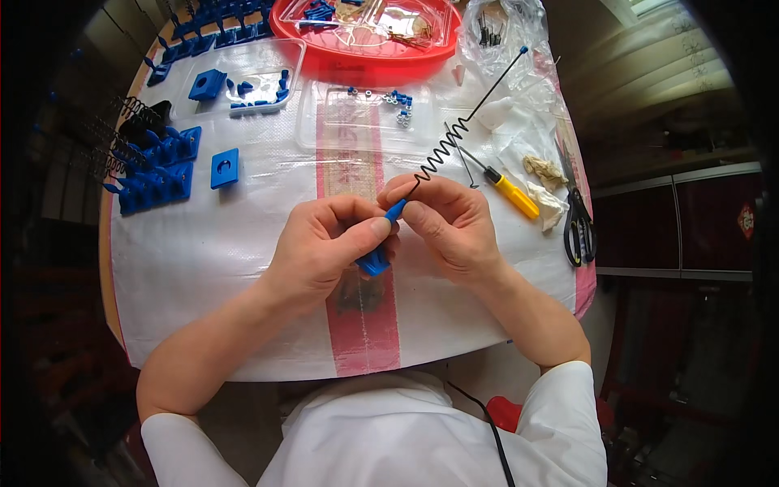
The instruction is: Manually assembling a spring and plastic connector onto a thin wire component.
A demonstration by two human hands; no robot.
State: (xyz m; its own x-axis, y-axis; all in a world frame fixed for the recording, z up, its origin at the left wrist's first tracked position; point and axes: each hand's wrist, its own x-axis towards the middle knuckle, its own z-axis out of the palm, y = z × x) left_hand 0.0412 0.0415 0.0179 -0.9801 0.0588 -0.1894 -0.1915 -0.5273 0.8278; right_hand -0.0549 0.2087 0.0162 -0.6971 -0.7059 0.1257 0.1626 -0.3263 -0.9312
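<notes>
Home assembly bench: round table (203, 268) w/ blue plastic parts (158, 166), screwdriver (507, 188), scissors (578, 223)

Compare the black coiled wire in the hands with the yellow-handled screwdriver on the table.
The black coiled wire is held by the right hand and left hand, rising clear of the table; the yellow-handled screwdriver lies flat, untouched. The wire is spiralled partway and black throughout; the screwdriver is straight with a thick yellow grip. Both are long and slim.

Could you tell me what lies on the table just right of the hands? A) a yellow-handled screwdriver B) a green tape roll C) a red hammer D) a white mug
A: the screwdriver with its yellow handle lies right of the right hand, with black scissors farther right.
</notes>
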